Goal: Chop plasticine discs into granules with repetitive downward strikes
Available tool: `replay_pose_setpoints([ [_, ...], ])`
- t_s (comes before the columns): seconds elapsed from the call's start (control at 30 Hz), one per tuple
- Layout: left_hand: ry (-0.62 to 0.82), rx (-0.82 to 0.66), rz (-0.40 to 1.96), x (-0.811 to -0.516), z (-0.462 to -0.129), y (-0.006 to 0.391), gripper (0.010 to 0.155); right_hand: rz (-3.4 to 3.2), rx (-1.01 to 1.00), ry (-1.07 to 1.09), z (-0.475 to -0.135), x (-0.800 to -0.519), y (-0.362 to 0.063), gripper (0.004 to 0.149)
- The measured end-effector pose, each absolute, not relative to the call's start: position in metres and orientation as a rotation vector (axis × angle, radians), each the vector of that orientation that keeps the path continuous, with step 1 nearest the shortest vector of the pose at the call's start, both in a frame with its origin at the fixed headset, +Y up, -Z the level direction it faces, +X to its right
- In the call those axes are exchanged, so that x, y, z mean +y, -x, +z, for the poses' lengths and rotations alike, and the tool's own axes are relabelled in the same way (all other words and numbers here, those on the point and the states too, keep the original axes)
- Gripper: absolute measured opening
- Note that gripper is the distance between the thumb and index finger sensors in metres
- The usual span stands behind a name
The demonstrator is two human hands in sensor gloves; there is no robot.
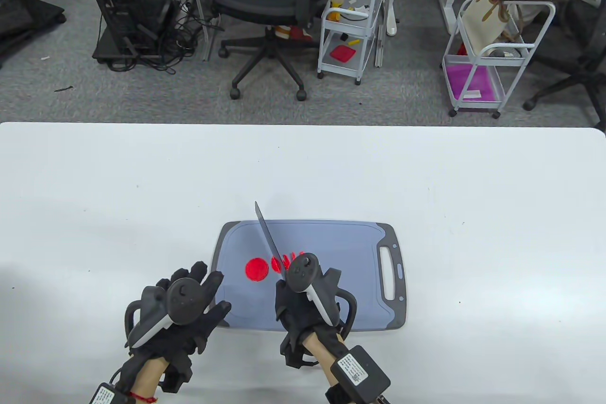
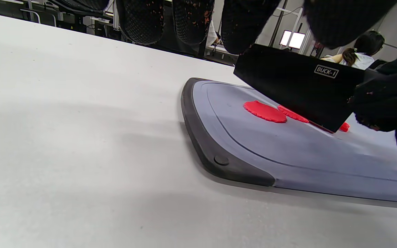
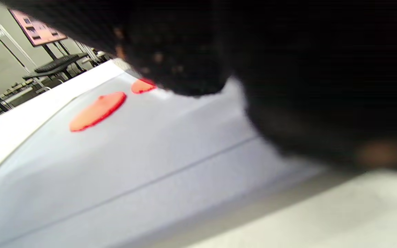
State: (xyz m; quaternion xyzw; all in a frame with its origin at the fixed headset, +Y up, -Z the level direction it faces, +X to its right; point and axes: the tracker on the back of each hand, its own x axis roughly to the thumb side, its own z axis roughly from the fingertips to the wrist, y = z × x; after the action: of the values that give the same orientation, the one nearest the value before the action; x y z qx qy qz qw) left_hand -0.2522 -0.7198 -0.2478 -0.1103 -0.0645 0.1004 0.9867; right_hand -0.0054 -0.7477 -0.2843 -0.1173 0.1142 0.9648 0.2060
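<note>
The red plasticine sits on the gray cutting board, near the middle of the table view. One round disc is whole, with no cuts in it that I can see. Just to its right is a second disc, and my knife is on it or right above it. Past the knife, more to the right, are a few small red pieces, partly hidden behind my hand. So I think I have only started. Some red is in bits, but one disc is untouched and one is only partly chopped. Nothing looks like tiny grains yet.

My right hand is just below and to the right of the red pieces. It is closed around the knife handle, and the blade points up and to the left over the board.

My left hand is at the lower left of the board, near the whole disc but not touching it. Its fingers are spread out and it holds nothing.

The board lies on the white table.
</note>
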Motion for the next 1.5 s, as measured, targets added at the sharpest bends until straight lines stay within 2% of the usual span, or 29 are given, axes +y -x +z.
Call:
replay_pose_setpoints([
  [0.2, 0.241, -0.131, 0.214, -0.721, -0.248, 0.251, 0.073, 2.737, 0.467, 0.367, -0.293, -0.746, 0.015, 0.048],
  [0.3, 0.239, -0.141, 0.201, -0.72, -0.248, 0.249, 0.073, 2.74, 0.388, 0.348, -0.292, -0.749, 0.015, 0.047],
  [0.43, 0.237, -0.135, 0.214, -0.72, -0.249, 0.251, 0.073, 2.771, 0.484, 0.356, -0.288, -0.741, 0.01, 0.048],
  [0.57, 0.233, -0.133, 0.214, -0.719, -0.248, 0.252, 0.071, 2.758, 0.362, 0.341, -0.287, -0.747, 0.01, 0.047],
  [0.67, 0.224, -0.139, 0.216, -0.718, -0.248, 0.252, 0.069, 2.703, 0.379, 0.352, -0.289, -0.749, 0.007, 0.047],
  [0.77, 0.23, -0.135, 0.212, -0.719, -0.248, 0.252, 0.071, 2.705, 0.528, 0.376, -0.285, -0.737, 0.003, 0.047],
  [1.03, 0.217, -0.136, 0.216, -0.716, -0.248, 0.252, 0.072, 2.648, 0.299, 0.311, -0.284, -0.739, -0.002, 0.047],
  [1.37, 0.235, -0.133, 0.21, -0.719, -0.249, 0.252, 0.072, 2.772, 0.351, 0.298, -0.286, -0.747, 0.012, 0.047],
  [1.5, 0.249, -0.137, 0.216, -0.72, -0.248, 0.251, 0.072, 2.79, 0.466, 0.311, -0.285, -0.743, 0.013, 0.048],
])
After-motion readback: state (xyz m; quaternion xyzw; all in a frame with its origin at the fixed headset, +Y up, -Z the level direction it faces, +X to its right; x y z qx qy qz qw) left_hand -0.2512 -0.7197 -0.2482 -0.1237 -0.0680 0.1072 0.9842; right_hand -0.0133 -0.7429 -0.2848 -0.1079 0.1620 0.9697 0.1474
